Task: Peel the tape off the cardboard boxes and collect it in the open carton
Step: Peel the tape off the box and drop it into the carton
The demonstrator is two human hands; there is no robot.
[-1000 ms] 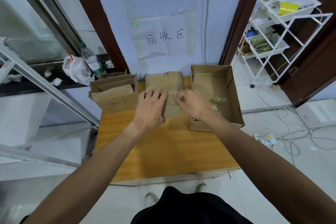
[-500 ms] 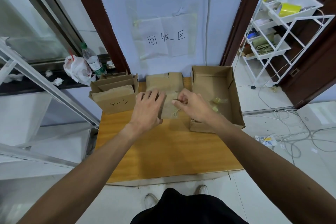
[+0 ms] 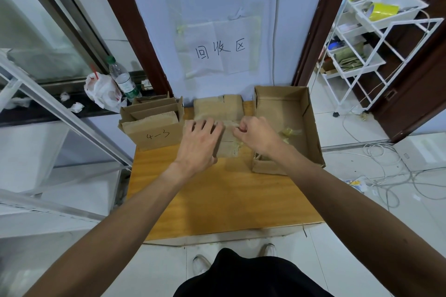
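In the head view, the left hand [image 3: 200, 142] lies flat with straight, spread fingers on the cardboard box [image 3: 218, 109] in the middle of the tabletop [image 3: 217, 200] and presses it down. The right hand [image 3: 255, 135] has curled fingers and pinches the end of a clear tape [image 3: 230, 123] that runs across the top of this box, between the two hands. Just to the right stands the open carton [image 3: 311, 123], touching the right wrist, with crumpled tape pieces [image 3: 289, 132] inside. On the left stands a second box [image 3: 154, 128] marked "4-3". Behind it are a bottle [image 3: 123, 79] and a plastic bag [image 3: 101, 90].
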